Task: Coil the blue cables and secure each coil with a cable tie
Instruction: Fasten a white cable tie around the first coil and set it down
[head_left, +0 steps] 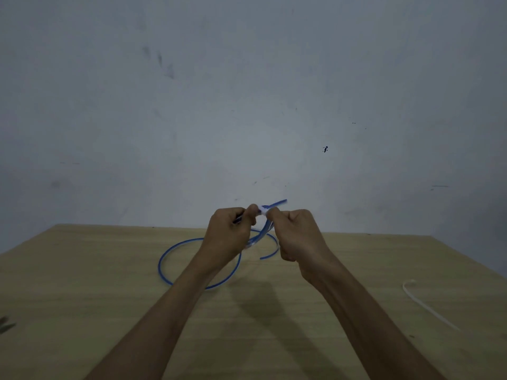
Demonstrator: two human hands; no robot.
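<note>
A blue cable [175, 249] forms a loose coil whose lower loop hangs down to the wooden table [109, 297]. My left hand [229, 234] is raised above the table and grips the gathered strands of the coil. My right hand [297, 234] is closed beside it, pinching a white cable tie [263, 210] wrapped around the strands between the two thumbs. One short blue cable end [279, 202] sticks up to the right above the tie, and another end [270, 255] curves down by my right wrist.
A spare white cable tie [422, 300] lies on the table at the right. A grey marked wall [247, 105] rises behind the table's far edge. Something dark and blurred [6, 326] shows at the left edge.
</note>
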